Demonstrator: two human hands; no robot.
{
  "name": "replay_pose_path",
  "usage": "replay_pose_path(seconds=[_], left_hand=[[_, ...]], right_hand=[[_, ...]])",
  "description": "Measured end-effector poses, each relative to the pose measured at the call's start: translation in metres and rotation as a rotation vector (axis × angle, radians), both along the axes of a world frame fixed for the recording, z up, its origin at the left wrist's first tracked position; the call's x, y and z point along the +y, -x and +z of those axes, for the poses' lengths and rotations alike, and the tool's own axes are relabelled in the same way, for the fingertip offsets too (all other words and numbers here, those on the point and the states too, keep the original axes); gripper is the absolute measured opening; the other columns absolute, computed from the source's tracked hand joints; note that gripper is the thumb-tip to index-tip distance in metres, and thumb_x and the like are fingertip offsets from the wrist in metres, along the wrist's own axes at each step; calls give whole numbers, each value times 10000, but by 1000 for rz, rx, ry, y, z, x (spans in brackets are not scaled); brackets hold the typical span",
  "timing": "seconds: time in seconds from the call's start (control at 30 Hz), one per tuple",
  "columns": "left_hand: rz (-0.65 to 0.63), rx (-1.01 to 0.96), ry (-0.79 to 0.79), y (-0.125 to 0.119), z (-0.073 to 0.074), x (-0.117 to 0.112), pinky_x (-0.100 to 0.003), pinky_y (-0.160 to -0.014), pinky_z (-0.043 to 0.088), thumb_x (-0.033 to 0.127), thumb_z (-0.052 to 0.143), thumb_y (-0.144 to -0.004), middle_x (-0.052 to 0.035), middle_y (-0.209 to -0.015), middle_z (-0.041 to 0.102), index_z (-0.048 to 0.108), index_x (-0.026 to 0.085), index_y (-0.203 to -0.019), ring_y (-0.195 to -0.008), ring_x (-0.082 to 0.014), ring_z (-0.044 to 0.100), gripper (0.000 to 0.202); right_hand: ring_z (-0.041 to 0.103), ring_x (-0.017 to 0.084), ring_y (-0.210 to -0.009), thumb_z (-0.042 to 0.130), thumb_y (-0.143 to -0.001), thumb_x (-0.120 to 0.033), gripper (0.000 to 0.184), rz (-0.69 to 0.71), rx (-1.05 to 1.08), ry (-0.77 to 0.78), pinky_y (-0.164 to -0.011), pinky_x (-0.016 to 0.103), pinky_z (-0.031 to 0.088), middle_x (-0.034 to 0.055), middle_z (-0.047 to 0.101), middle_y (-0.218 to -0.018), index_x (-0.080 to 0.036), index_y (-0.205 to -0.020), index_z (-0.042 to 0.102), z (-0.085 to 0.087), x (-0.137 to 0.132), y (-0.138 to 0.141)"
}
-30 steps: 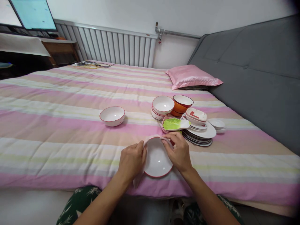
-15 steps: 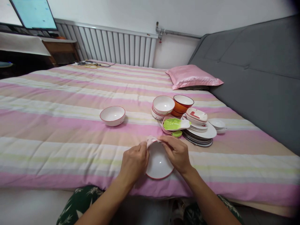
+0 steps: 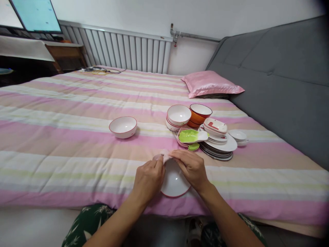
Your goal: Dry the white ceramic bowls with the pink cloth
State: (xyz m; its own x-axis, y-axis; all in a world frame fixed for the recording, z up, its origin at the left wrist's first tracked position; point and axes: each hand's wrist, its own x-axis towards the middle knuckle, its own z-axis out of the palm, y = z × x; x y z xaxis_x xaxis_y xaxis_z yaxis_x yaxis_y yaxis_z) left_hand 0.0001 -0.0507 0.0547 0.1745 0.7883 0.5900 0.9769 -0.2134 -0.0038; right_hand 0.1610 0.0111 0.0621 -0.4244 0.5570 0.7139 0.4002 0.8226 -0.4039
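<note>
A white bowl with a red rim [image 3: 175, 182] rests at the near edge of the striped bed. My left hand [image 3: 149, 179] curls round its left side and my right hand [image 3: 191, 167] lies over its right side. Both hands pinch a small pale pink cloth [image 3: 162, 156] at the bowl's far rim. The fingers of both hands are closed on it.
Another white red-rimmed bowl [image 3: 123, 126] sits alone to the left. Stacked bowls [image 3: 179, 116], an orange bowl [image 3: 199, 114], a green leaf-shaped dish [image 3: 191, 136] and a pile of plates [image 3: 220, 148] lie to the right. A pink pillow [image 3: 210, 83] and grey headboard [image 3: 282, 75] lie beyond.
The cloth has been drawn off the bowl's far rim and bunched up between my two hands, which have moved closer together. The bowl has tipped lower.
</note>
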Motion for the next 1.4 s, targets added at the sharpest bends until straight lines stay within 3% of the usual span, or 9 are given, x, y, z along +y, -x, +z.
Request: replay_pose_path(seconds=[0.17,0.47,0.67,0.8,1.0,1.2,1.4], left_hand=[[12,-25,55,1,2,0,-277,-507,357,200,461,-881,-3,-624,639,611,166,-918,-569,-162,620,159],[28,-69,116,3,2,3,-269,-531,361,202,502,-859,-14,-680,675,618,172,-963,-611,-169,640,159],[29,-78,127,5,1,2,-272,-527,366,212,485,-873,-15,-674,674,615,171,-965,-609,-170,642,164],[20,-75,117,5,2,2,-271,-524,365,220,479,-880,-15,-663,669,615,171,-953,-598,-170,638,161],[18,-79,114,5,2,3,-273,-521,370,209,482,-875,-16,-663,667,615,169,-955,-587,-171,631,160],[27,-58,136,4,3,2,-271,-525,375,221,458,-891,-17,-662,664,615,171,-958,-605,-165,635,178],[33,-55,133,3,3,2,-276,-523,370,226,454,-893,-16,-667,669,620,169,-965,-602,-167,638,190]], right_hand=[[692,160,-862,598,-838,-139,176,-22,42,72,-809,265,527,37,740,-924,-198,-969,701,0,2,0],[702,158,-803,624,-819,-173,168,-75,74,234,-746,238,536,12,746,-911,-218,-957,708,-7,8,-3],[675,174,-907,610,-827,-214,212,1,0,221,-833,276,510,35,727,-991,-208,-1028,677,-2,7,-8],[642,165,-982,492,-876,-158,271,61,-16,267,-873,290,493,42,696,-1065,-208,-1105,628,2,5,-10],[622,170,-1034,445,-899,-156,270,84,35,362,-908,323,484,63,661,-1114,-213,-1141,551,-3,6,-8],[485,215,-1234,484,-882,-143,208,4,-13,203,-1007,418,413,66,661,-1145,-221,-1028,610,-4,8,-7],[620,203,-996,532,-870,-175,174,-47,-19,70,-897,383,480,59,702,-1018,-229,-970,665,-1,7,-7]])
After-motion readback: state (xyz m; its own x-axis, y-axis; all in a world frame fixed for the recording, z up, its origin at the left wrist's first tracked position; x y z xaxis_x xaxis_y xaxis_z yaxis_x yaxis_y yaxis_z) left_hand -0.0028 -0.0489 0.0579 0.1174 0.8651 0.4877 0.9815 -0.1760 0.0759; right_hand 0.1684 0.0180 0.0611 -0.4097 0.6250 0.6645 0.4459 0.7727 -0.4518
